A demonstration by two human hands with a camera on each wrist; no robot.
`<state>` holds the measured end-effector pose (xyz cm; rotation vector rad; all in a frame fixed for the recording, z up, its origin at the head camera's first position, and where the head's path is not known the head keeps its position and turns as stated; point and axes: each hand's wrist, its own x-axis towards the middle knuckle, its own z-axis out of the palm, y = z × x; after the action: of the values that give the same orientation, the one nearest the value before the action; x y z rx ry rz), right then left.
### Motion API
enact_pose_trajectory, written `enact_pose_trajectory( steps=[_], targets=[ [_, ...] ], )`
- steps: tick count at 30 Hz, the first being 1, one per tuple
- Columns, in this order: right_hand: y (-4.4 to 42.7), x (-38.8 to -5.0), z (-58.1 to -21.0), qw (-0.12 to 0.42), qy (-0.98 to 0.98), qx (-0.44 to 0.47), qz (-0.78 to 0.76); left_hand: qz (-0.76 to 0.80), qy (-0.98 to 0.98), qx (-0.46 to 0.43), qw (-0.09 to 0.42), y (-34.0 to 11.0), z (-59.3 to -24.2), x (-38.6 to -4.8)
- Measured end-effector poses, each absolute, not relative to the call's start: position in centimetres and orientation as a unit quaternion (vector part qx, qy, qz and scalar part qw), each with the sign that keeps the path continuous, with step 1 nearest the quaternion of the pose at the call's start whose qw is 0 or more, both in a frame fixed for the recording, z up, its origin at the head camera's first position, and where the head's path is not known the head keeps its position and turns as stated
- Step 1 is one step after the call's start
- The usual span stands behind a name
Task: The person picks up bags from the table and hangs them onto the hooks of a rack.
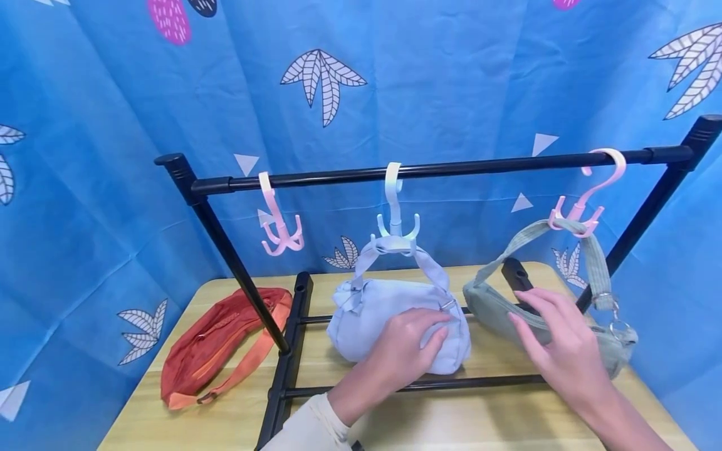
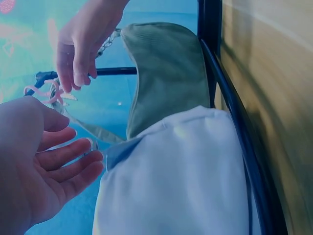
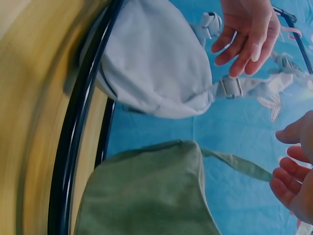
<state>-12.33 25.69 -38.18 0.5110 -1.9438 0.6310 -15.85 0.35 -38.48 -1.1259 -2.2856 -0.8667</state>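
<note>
While the pale blue handbag (image 1: 361, 319) and grey-green shoulder bag (image 1: 487, 310) hang from the pale blue hook (image 1: 393, 200) and right pink hook (image 1: 602, 186), my left hand (image 1: 403, 344) hovers before the first, fingers loosely bent, gripping nothing; contact I cannot tell. My right hand (image 1: 564, 351), thumb apart from fingers, holds nothing, near the second bag, toward the right edge of the wooden table (image 1: 451, 416). Rust-red bag (image 1: 220, 344) lies along the left edge, beside the black rack (image 1: 479, 167). Step in hand, I judge: letting the hung bags settle. Next move seems to call for looping the orange strap (image 1: 256, 355) over the bare left pink hook (image 1: 287, 241).
</note>
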Motion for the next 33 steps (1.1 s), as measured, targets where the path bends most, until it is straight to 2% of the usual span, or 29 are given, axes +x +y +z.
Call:
enact_pose_trajectory(
  steps=[21, 29, 33],
  targets=[
    [22.4, -13.2, -39.3, 0.439, -0.807, 0.294, 0.263, -0.320, -0.861, -0.349, 0.187, -5.6, -38.9, -16.0],
    [21.3, -13.2, -39.6, 0.360, -0.846, 0.299, 0.254, -0.325, -0.869, -0.330, 0.175, -8.1, -39.0, -15.4],
    [20.7, -13.4, -39.9, 0.341, -0.848, 0.317, 0.252, -0.334, -0.871, -0.322, 0.161, -9.1, -39.0, -14.9]
  ],
)
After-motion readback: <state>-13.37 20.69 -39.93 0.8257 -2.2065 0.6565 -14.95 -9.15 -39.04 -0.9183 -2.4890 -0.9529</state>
